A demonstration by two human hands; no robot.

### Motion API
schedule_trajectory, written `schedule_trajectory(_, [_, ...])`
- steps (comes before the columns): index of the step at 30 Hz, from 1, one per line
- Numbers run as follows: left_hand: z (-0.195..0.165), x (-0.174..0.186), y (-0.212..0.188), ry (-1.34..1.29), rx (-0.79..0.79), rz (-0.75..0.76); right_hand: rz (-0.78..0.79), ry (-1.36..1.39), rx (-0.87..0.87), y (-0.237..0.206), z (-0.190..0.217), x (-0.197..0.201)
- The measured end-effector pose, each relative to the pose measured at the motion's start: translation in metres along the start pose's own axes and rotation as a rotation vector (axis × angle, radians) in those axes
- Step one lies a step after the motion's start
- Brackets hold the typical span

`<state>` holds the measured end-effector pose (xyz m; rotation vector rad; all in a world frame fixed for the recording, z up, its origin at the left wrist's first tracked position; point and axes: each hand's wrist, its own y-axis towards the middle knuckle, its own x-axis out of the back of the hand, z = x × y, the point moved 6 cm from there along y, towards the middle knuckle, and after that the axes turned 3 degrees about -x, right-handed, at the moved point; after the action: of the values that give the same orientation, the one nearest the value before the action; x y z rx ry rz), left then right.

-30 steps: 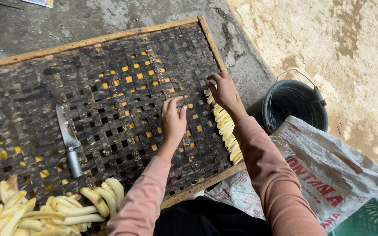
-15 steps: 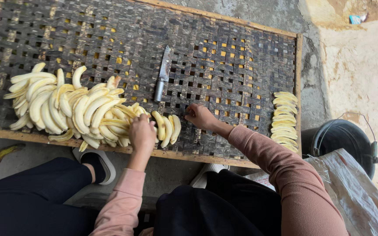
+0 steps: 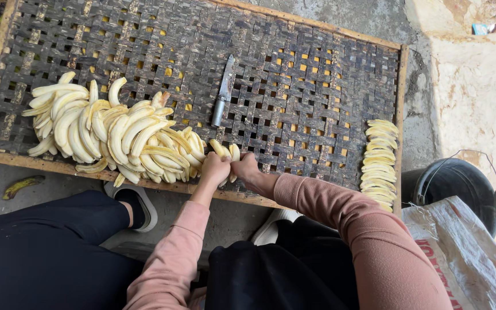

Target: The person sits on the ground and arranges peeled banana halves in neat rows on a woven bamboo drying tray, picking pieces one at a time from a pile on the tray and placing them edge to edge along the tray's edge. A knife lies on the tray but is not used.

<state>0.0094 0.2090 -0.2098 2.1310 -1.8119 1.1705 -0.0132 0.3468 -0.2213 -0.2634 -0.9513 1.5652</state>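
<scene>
Both hands, left [image 3: 214, 169] and right [image 3: 245, 167], grip clenched on soft peeled pale-yellow bananas [image 3: 225, 150] beside the pile [image 3: 110, 135]; probably slippery, bruise-prone, best held mid-length.

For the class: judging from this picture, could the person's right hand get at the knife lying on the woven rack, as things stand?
Probably yes. The knife lies in the open on the woven rack, just beyond the right hand, with only bare weave between them. However, that hand is closed on peeled bananas and would have to let go first.

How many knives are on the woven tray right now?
1: the knife lies mid-tray on the woven tray, beyond both hands, untouched. The peeled-banana pile could hide another.
</scene>
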Motion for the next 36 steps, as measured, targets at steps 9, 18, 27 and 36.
schedule_trajectory(9, [0.001, -0.005, 0.0, -0.237, 0.095, 0.188, 0.035, 0.054, -0.068, -0.03, -0.007, 0.002])
schedule_trajectory(18, [-0.029, -0.043, -0.001, -1.149, 0.24, 0.406, 0.223, 0.031, 0.512, -0.027, 0.031, 0.052])
schedule_trajectory(27, [-0.137, -0.117, 0.043, -1.372, 0.048, 0.528, 0.057, 0.141, 0.532, 0.016, 0.042, 0.209])
schedule_trajectory(36, [-0.231, -0.223, 0.057, -1.368, 0.105, 0.685, -0.261, -0.101, 0.572, 0.111, -0.006, 0.487])
